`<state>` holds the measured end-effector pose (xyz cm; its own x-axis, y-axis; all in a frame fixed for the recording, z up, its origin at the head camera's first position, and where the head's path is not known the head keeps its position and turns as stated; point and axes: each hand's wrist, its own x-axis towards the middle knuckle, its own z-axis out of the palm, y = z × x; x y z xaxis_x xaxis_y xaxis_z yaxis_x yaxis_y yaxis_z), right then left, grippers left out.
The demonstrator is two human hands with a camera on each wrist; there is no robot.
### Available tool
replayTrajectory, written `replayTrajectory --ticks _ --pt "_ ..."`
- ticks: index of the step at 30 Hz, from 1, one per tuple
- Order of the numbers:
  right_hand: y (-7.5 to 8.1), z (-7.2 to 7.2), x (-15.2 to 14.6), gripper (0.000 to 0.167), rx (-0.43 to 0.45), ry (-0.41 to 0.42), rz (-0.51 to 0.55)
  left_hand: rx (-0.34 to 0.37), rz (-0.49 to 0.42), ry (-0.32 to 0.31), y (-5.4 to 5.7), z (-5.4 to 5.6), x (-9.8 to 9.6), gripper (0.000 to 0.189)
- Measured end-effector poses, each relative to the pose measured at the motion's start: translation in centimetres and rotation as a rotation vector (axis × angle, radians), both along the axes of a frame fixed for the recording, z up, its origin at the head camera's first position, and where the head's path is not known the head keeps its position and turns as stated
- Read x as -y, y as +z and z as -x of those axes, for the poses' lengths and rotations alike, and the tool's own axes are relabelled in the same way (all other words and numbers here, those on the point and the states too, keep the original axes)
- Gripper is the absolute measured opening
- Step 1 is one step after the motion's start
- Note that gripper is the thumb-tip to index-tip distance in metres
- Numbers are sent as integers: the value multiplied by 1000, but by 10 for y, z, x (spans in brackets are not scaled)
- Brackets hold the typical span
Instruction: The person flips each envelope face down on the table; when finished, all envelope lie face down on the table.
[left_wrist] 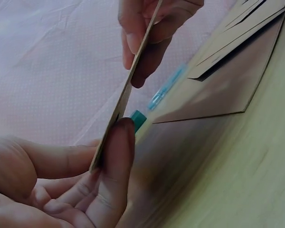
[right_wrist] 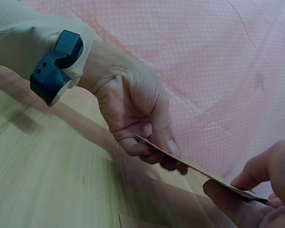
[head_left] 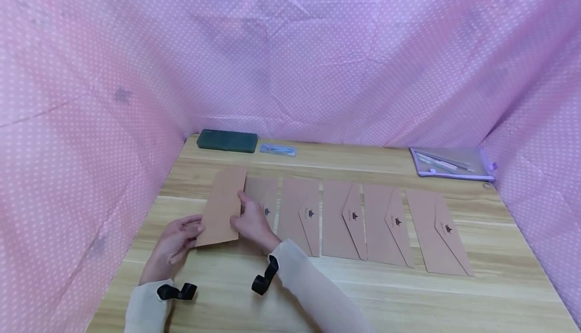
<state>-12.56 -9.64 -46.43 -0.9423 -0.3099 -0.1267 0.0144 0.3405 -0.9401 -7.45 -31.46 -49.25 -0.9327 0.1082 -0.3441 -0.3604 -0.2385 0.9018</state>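
A brown kraft envelope (head_left: 221,207) is held up off the table between both hands, its plain side toward the head camera. My left hand (head_left: 178,237) pinches its lower left edge between thumb and fingers. On the right edge my right hand (head_left: 255,222) grips it, thumb on the near face. The left wrist view shows the envelope (left_wrist: 128,90) edge-on, with both hands on it. Just right of it, another envelope (head_left: 268,191) lies flat, partly hidden by the right hand and the raised envelope.
Several more envelopes (head_left: 299,197) lie in a row to the right, flaps marked with a black crown. Along the back are a dark green case (head_left: 227,141), a small blue packet (head_left: 278,150) and a purple-edged zip pouch (head_left: 449,163) with pens. Pink dotted cloth (head_left: 317,70) surrounds the wooden table (head_left: 363,302).
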Motion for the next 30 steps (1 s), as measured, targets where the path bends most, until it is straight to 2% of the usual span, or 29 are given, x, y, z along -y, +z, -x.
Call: replayTrajectory --ticks 4,7,10,14,17,20,26,30 --pt "-1 -2 1 75 11 2 29 -49 -41 57 3 -2 5 34" --pt "-2 -4 4 71 8 -4 39 -64 -27 96 8 -1 9 36" --pt "-4 -7 7 67 45 -5 99 -82 -30 124 11 -1 15 38" --pt "-8 -12 12 61 119 7 198 -96 -8 155 13 -1 23 38" --pt "-11 -16 15 55 125 16 209 -92 33 172 13 -1 29 37" --pt "-13 -21 19 51 113 12 187 -80 72 164 13 -2 35 37" --pt "-19 -30 27 51 147 -4 210 -64 57 110 12 -4 44 40" --pt "-23 -36 32 51 157 -19 231 -37 149 87 10 -3 48 42"
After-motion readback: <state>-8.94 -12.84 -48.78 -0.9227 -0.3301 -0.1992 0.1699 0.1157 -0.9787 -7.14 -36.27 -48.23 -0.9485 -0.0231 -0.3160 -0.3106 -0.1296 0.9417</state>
